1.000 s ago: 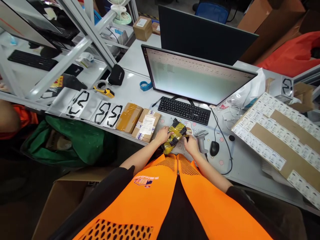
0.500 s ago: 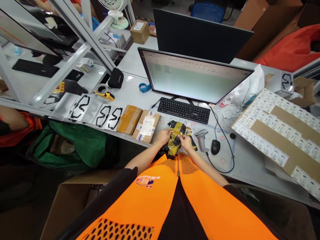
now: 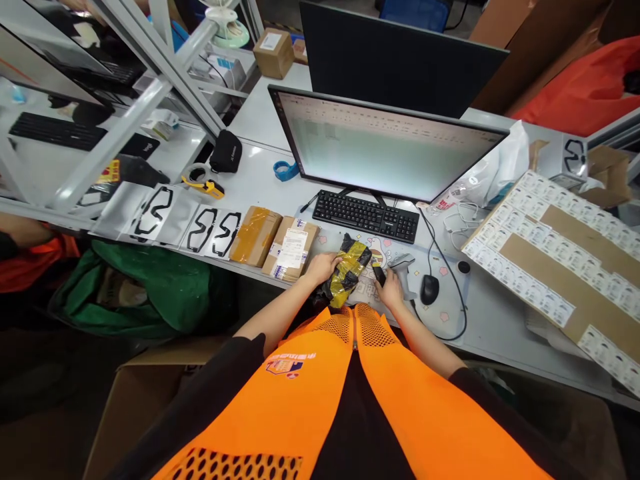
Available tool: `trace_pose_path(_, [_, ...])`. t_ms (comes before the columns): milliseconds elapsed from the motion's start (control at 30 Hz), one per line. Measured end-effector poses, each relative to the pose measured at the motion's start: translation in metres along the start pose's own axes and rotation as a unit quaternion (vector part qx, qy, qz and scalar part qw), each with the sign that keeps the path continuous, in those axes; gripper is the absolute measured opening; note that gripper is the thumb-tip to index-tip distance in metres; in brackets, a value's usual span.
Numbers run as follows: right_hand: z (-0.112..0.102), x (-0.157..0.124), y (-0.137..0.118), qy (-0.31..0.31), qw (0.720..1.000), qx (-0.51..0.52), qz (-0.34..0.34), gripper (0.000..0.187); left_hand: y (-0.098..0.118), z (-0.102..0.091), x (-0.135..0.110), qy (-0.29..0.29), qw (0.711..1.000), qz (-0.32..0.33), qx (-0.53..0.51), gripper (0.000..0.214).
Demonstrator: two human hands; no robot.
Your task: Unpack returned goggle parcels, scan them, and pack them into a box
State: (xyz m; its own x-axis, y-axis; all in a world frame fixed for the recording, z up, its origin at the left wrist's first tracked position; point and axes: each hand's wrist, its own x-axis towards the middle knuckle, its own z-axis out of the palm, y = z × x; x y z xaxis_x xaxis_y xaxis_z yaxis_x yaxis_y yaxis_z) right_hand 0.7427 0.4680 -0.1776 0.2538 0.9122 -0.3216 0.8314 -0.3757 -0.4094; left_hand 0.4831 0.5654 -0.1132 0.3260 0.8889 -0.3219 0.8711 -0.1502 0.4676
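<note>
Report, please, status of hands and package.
Left hand holds black-and-yellow taped package; right hand grips small black-and-yellow item, apart from package. Handheld scanner close beside right hand.

White desk (image 3: 260, 190), grey metal frame (image 3: 117, 135) at left, blue chair (image 3: 415, 13) beyond, floor (image 3: 281, 11) apparently dark grey

I can't tell what the small dark piece (image 3: 379, 273) in the right hand (image 3: 390, 291) is. The taped parcel (image 3: 352, 265) hides some fingers of the left hand (image 3: 323, 268) from me. The near monitor (image 3: 385, 147), its text too small to read, covers the far monitor's (image 3: 395, 57) lower part. The right edge cuts off the stickered cardboard (image 3: 530, 255).
</note>
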Motion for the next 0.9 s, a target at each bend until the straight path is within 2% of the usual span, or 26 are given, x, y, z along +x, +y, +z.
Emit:
trace_pose_path(100, [0.003, 0.003, -0.001, -0.048, 0.998, -0.046, -0.002, 0.071, 0.011, -0.004, 0.006, -0.002, 1.0, 0.012, -0.008, 0.047])
trace_pose_path(200, [-0.011, 0.007, -0.004, -0.03, 0.999, 0.016, 0.002, 0.07, 0.024, 0.006, -0.009, 0.046, 0.999, -0.016, 0.006, 0.062])
trace_pose_path(300, [-0.047, 0.007, -0.004, 0.015, 0.994, 0.109, -0.021, 0.064, 0.026, 0.029, -0.042, 0.098, 0.993, -0.065, 0.028, 0.087])
trace_pose_path(333, [-0.062, 0.007, -0.006, 0.01, 0.991, 0.125, -0.049, 0.062, 0.025, 0.037, -0.052, 0.103, 0.991, -0.077, 0.032, 0.096])
trace_pose_path(400, [-0.088, 0.007, -0.018, -0.043, 0.983, 0.119, -0.133, 0.056, 0.022, 0.051, -0.065, 0.104, 0.99, -0.088, 0.036, 0.109])
trace_pose_path(467, [-0.105, 0.007, -0.041, -0.123, 0.964, 0.059, -0.227, 0.051, 0.019, 0.058, -0.069, 0.098, 0.99, -0.09, 0.039, 0.117])
trace_pose_path(533, [-0.111, 0.009, -0.072, -0.185, 0.938, -0.037, -0.292, 0.048, 0.018, 0.061, -0.065, 0.094, 0.99, -0.096, 0.051, 0.124])
trace_pose_path(633, [-0.105, 0.009, -0.118, -0.224, 0.904, -0.174, -0.318, 0.048, 0.019, 0.062, -0.06, 0.089, 0.986, -0.114, 0.081, 0.13])
trace_pose_path(700, [-0.1, 0.009, -0.137, -0.233, 0.89, -0.228, -0.32, 0.053, 0.02, 0.063, -0.059, 0.087, 0.985, -0.12, 0.091, 0.13])
trace_pose_path(800, [-0.1, 0.011, -0.143, -0.228, 0.885, -0.257, -0.314, 0.059, 0.02, 0.064, -0.06, 0.09, 0.984, -0.12, 0.092, 0.129])
trace_pose_path(900, [-0.116, 0.022, -0.122, -0.218, 0.892, -0.274, -0.286, 0.054, 0.02, 0.064, -0.06, 0.089, 0.985, -0.119, 0.087, 0.13])
